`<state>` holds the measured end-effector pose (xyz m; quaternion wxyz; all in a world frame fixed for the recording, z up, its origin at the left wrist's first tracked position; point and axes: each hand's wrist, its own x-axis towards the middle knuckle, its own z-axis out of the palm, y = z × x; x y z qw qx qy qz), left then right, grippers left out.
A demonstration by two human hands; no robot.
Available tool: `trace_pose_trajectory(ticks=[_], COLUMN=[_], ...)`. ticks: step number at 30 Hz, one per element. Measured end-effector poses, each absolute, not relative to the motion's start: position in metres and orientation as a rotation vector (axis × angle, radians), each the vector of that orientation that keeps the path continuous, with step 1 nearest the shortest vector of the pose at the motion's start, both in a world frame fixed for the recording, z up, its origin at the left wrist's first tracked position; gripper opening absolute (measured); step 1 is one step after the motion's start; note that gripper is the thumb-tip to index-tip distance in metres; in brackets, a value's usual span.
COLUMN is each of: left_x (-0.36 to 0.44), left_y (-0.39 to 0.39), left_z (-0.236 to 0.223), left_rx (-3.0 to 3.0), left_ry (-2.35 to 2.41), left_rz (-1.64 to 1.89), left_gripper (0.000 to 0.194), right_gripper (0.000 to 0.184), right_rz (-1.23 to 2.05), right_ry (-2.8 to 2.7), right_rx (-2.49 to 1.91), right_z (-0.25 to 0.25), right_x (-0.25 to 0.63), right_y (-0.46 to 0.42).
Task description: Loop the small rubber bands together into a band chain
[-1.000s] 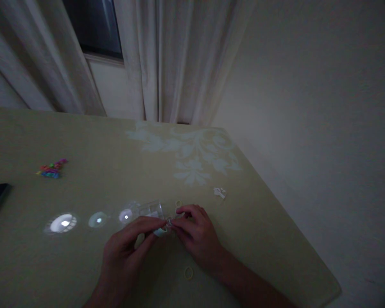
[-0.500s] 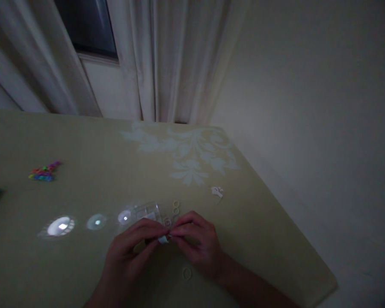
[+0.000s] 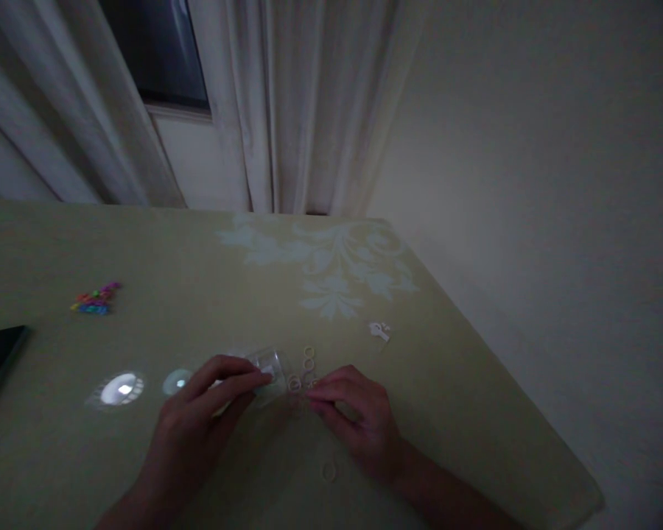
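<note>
My left hand [image 3: 207, 401] is closed at the left side of a small clear plastic box [image 3: 279, 364], its fingers over the box and covering part of it. A whitish patch shows inside the box. My right hand [image 3: 359, 412] is closed in a pinch just right of the box; what its fingertips hold, if anything, is too small and dim to make out. Between the hands lie several small pale rings [image 3: 309, 352], some partly hidden by my right fingers. One larger pale ring [image 3: 329, 471] lies nearer to me, below my right hand.
A small white cut-out piece [image 3: 379, 331] lies to the right on the greenish table [image 3: 475, 442]. At the left are a pile of small colourful pieces [image 3: 95, 300] and a dark flat object [image 3: 0, 361]. Bright reflections [image 3: 121, 389] show on the surface. Curtains and a wall stand behind.
My hands were together at a small pale piece; now they are apart. The left hand has moved left and up to the clear box, and the right slightly right. The view has shifted a little left.
</note>
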<state>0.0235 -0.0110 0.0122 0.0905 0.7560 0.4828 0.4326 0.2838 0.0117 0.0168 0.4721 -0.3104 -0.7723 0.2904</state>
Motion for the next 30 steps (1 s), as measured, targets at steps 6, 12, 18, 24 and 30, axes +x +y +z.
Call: trace_pose_trajectory(ticks=[6,12,18,24,30], left_x=[-0.01,0.002,0.001,-0.006,-0.009], left_y=[-0.004,-0.002,-0.004,-0.004,0.001], left_z=[0.017,0.001,-0.016,-0.021,-0.017], left_rx=[2.72,2.96,3.01,2.973,2.96], left_ry=[1.29,1.158,1.15,1.138,1.155], left_rz=[0.8,0.773,0.832,0.815,0.705], left_gripper=[0.035,0.034,0.04,0.05,0.056], right_gripper=[0.006,0.012,0.016,0.016,0.011], right_rz=[0.752,0.724,0.718,0.715,0.574], right_ry=[-1.767,-1.758,-1.751,-1.848,-2.137], right_rx=[-0.861,-0.893,-0.927,-0.981,-1.021], right_z=[0.019,0.015,0.012,0.005,-0.01], right_x=[0.289,0.291,0.29,0.289,0.285], right_y=[0.019,0.025,0.03,0.035,0.035])
